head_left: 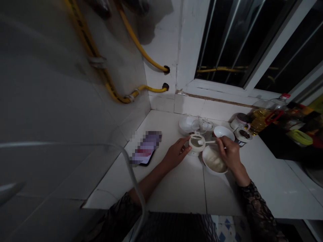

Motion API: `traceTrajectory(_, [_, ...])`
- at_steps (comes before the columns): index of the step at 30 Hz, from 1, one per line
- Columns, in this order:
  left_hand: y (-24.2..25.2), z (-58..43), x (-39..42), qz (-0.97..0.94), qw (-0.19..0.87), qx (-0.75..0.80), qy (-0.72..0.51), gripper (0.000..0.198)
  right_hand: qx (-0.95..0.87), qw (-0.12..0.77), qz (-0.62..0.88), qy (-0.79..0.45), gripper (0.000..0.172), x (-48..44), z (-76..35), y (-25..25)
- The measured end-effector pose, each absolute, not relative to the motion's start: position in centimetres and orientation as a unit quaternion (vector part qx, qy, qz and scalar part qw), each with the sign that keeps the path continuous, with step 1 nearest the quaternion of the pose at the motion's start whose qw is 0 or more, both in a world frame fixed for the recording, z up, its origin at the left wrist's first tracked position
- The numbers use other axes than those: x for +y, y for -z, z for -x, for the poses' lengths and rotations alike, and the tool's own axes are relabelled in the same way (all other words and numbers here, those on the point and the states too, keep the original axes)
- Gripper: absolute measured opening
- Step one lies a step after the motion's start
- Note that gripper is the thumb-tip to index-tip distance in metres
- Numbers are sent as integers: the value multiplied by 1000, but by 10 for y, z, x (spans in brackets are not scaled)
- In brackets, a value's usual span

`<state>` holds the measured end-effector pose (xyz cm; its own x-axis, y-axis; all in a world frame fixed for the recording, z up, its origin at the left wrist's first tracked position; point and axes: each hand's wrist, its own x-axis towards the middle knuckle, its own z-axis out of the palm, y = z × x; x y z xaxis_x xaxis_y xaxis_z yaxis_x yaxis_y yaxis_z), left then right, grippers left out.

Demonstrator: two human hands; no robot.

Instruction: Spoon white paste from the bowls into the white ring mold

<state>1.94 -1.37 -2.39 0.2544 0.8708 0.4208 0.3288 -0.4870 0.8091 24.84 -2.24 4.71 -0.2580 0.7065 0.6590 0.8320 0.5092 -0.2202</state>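
Observation:
My left hand (176,154) grips the side of a small white jar (195,150), which stands upright on the white tiled counter (181,181). In my right hand (230,153) is the handle of a small white spoon (205,142); its bowl is over the jar's mouth. A white bowl (214,160) with a pale substance in it stands just right of the jar, below my right hand. Behind it is another white bowl (223,132).
A phone (146,148) lies left of my left hand. Behind the jar are a clear bowl (186,125) and a glass item (202,124). Lidded jars (243,135), an oil bottle (259,121) and a dark box (277,141) stand to the right. A pale cable crosses the left foreground.

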Motion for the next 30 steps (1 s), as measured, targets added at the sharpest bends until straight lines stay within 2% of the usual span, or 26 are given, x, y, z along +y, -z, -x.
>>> traceTrajectory(3, [23,-20,-14,-733,299,408,-454,42,-742,385,547,38,44,-25,-270,-57])
traceTrajectory(10, [25,-20,-13,-734,294,409,-455,43,-799,183,569,71,48,-21,-287,-49])
traceTrajectory(14, [26,-20,-12,-734,290,408,-460,42,-838,114,533,20,45,-23,-274,-41])
traceTrajectory(22, [28,-20,-12,-732,286,408,-465,41,-844,178,485,-145,45,-24,-284,-40])
traceTrajectory(30, [28,-20,-11,-731,286,409,-465,42,-751,280,519,-298,50,-17,-293,-40])
